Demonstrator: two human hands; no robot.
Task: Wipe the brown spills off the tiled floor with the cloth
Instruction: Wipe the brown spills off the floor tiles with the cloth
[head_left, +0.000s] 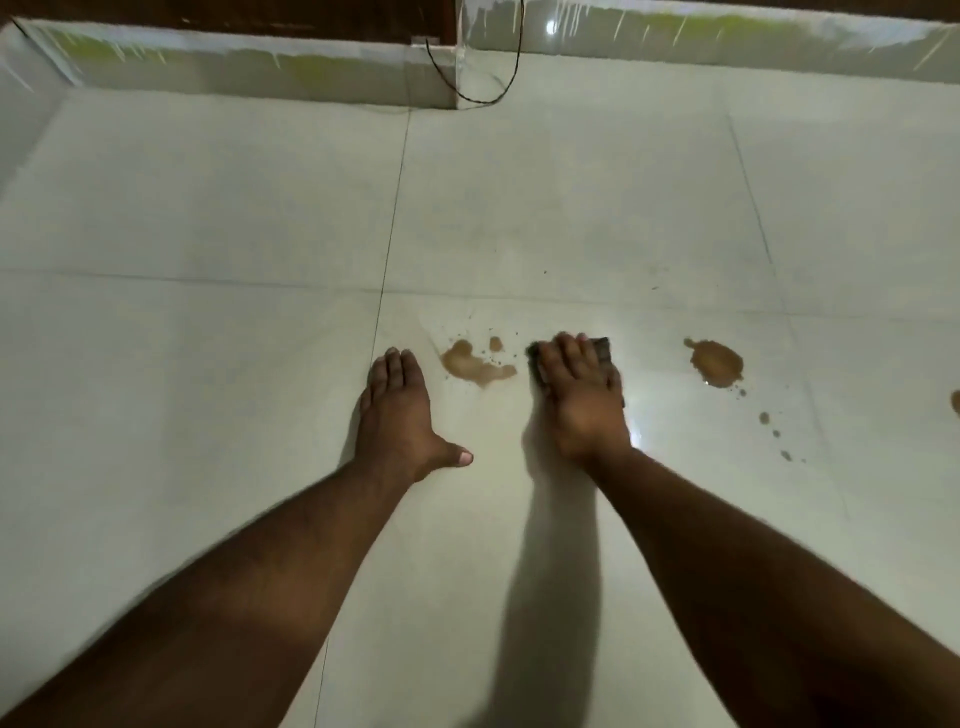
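My right hand presses flat on a dark cloth on the pale tiled floor; only the cloth's far edges show past my fingers. A brown spill lies just left of the cloth, between my two hands, with a small blot and specks above it. A second brown puddle sits to the right of the cloth, with small drops trailing toward me. My left hand rests flat on the floor, fingers together and thumb out, holding nothing.
A glossy tiled skirting runs along the far wall, with a corner jutting out at top centre. A thin black cable hangs down to the floor there. Another brown spot shows at the right edge.
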